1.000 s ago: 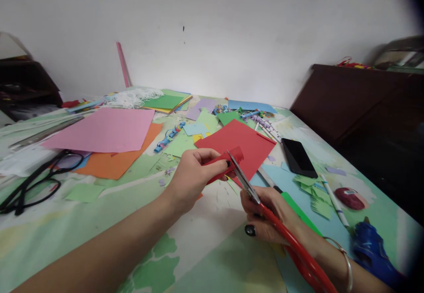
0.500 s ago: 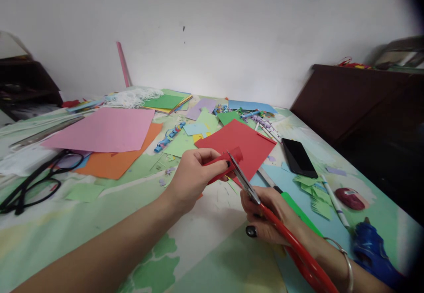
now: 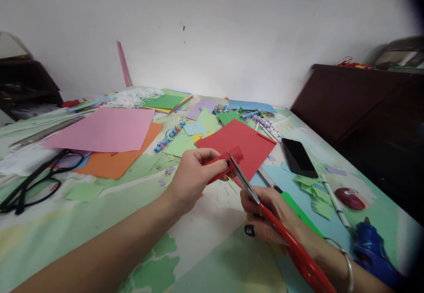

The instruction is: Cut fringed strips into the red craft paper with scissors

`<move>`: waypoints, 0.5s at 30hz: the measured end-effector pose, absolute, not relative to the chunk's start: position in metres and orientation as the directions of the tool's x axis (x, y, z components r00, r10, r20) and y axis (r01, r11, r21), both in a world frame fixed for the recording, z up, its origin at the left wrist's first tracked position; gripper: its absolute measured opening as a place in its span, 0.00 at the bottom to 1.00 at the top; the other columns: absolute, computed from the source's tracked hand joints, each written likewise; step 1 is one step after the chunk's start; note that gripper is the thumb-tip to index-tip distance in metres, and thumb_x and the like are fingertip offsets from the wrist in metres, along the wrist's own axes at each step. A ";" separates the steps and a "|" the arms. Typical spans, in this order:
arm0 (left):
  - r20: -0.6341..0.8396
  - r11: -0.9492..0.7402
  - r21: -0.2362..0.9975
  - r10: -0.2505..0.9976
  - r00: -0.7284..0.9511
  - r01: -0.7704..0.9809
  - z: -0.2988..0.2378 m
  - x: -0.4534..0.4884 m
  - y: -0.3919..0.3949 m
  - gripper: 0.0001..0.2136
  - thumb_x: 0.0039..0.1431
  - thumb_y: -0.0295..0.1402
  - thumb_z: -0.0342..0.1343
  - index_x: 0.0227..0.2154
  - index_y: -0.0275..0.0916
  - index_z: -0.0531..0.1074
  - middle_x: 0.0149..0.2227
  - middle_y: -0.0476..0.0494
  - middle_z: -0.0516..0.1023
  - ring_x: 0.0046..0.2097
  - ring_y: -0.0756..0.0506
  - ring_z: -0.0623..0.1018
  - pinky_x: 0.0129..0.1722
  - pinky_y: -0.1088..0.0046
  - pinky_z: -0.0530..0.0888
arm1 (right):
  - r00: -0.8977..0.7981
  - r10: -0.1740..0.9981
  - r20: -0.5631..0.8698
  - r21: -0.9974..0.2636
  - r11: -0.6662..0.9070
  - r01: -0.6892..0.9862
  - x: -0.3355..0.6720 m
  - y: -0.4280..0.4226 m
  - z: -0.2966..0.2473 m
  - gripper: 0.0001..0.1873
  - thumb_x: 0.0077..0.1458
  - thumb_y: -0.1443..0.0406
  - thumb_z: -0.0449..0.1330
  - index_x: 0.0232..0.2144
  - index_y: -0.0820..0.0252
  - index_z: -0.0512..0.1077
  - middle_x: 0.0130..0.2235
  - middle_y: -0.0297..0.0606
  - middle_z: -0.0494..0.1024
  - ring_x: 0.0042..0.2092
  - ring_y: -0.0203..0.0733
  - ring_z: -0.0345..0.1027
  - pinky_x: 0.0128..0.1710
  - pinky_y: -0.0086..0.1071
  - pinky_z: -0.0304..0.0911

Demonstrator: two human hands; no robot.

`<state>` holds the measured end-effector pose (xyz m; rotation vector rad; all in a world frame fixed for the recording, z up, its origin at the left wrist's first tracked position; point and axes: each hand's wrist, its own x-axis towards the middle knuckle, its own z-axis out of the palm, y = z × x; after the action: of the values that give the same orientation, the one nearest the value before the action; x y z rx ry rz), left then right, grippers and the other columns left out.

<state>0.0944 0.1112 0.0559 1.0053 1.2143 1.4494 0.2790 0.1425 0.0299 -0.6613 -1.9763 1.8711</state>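
Between thumb and fingers, my left hand pinches a narrow red paper strip whose far end is cut into a fringe. My right hand grips red-handled scissors, their blades lying across the strip just beyond my left thumb. Behind the strip, a larger red paper sheet rests on the table. Partly under my right wrist lies a green-handled cutter on light blue paper.
Left are pink paper, orange paper and black eyeglasses. Right are a black phone, fringed green scraps, a dark red oval object and a blue glue gun. White string lies at the back.
Both hands stay almost in place. The scissor handles and my right thumb have shifted very slightly to the left; the strip looks the same.
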 end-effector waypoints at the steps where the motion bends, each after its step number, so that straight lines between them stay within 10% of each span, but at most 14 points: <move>1: 0.013 -0.046 0.986 0.980 -0.200 -0.161 0.056 0.094 0.111 0.04 0.47 0.27 0.60 0.20 0.34 0.72 0.23 0.43 0.77 0.29 0.48 0.74 0.30 0.73 0.67 | -0.831 0.551 -0.075 -0.994 0.023 0.105 0.279 0.142 0.030 0.18 0.45 0.66 0.63 0.23 0.57 0.53 0.21 0.23 0.50 0.23 0.30 0.39 0.20 0.26 0.38; 15: 0.015 -0.052 0.984 0.977 -0.212 -0.170 0.053 0.093 0.113 0.04 0.46 0.27 0.60 0.20 0.33 0.73 0.23 0.42 0.77 0.28 0.48 0.74 0.30 0.72 0.68 | -0.816 0.569 -0.103 -0.995 -0.064 0.081 0.276 0.141 0.023 0.15 0.37 0.78 0.51 0.22 0.56 0.51 0.21 0.22 0.49 0.22 0.29 0.37 0.19 0.24 0.39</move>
<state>0.0932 0.1128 0.0534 0.9943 1.2107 1.4660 0.2758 0.1408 0.0235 -0.6959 -1.8696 1.9423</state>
